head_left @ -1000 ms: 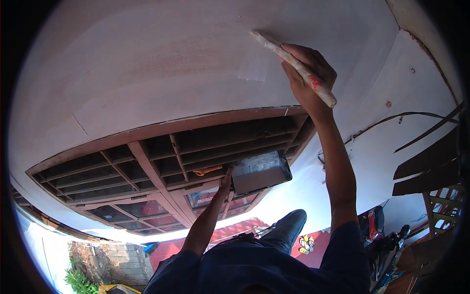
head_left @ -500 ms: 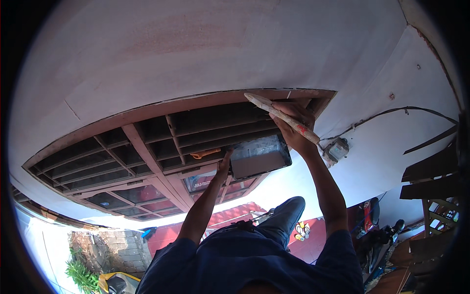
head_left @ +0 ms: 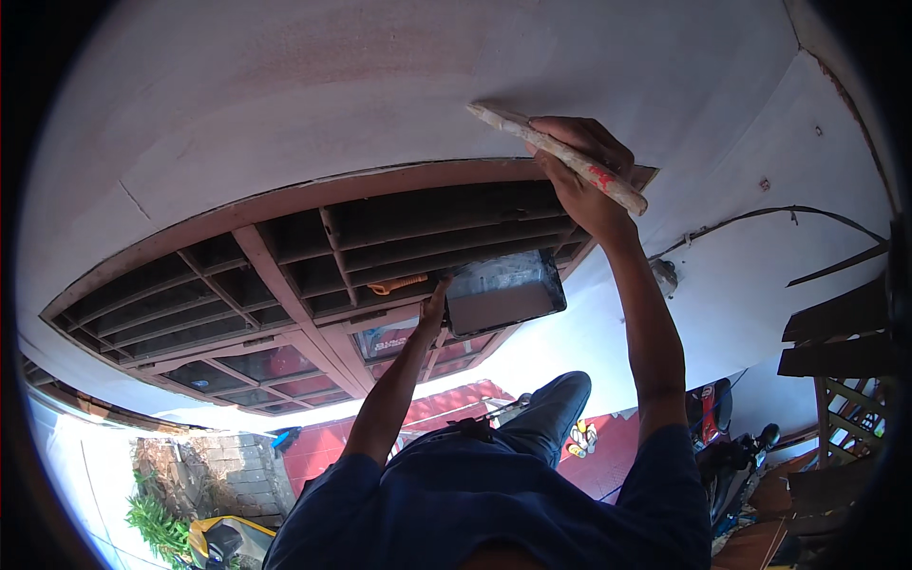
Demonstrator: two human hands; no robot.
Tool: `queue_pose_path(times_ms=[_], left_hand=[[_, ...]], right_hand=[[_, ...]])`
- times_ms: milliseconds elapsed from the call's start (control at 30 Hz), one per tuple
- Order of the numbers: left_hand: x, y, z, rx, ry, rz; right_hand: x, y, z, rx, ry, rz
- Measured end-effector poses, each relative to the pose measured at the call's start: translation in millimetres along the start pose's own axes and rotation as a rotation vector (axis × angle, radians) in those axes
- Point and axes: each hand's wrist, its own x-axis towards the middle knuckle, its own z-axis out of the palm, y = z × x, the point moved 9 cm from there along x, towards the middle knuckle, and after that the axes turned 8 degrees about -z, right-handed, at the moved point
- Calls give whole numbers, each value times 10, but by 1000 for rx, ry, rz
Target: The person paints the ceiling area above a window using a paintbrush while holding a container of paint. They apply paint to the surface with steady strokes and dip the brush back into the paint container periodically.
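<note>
My right hand (head_left: 594,161) grips a long, pale, stained tool (head_left: 560,152) with red marks, raised against the whitish wall (head_left: 313,85) above a window, its far tip at or very close to the surface. My left hand (head_left: 435,304) holds a black-edged rectangular tray (head_left: 503,294) with pale grey material in it, in front of the barred upper opening of the pink-brown wooden window (head_left: 249,249). An orange-handled tool (head_left: 397,284) lies among the bars left of the tray.
A cable (head_left: 793,209) and a small box (head_left: 665,275) are on the wall at right. Dark planks and lattice (head_left: 845,356), a motorbike (head_left: 736,451), red-tiled floor (head_left: 603,427) with sandals (head_left: 581,439), and plants (head_left: 152,522) by grey blocks are below.
My right hand with the tool went down toward the window frame and has since risen onto the wall above it. The window and tray sit higher in view than a second ago.
</note>
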Motion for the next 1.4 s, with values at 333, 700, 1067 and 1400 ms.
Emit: queue_pose_path(times_ms=[333, 700, 1067, 1400], left_hand=[[-113, 56, 153, 11, -27, -43], [29, 21, 44, -23, -30, 70], [-143, 110, 103, 6, -4, 46], [2, -43, 48, -31, -45, -40]], right_hand=[[-103, 52, 161, -51, -165, -5], [40, 38, 263, -4, -206, -11], [192, 21, 87, 71, -215, -5], [1451, 420, -733, -271, 78, -71]])
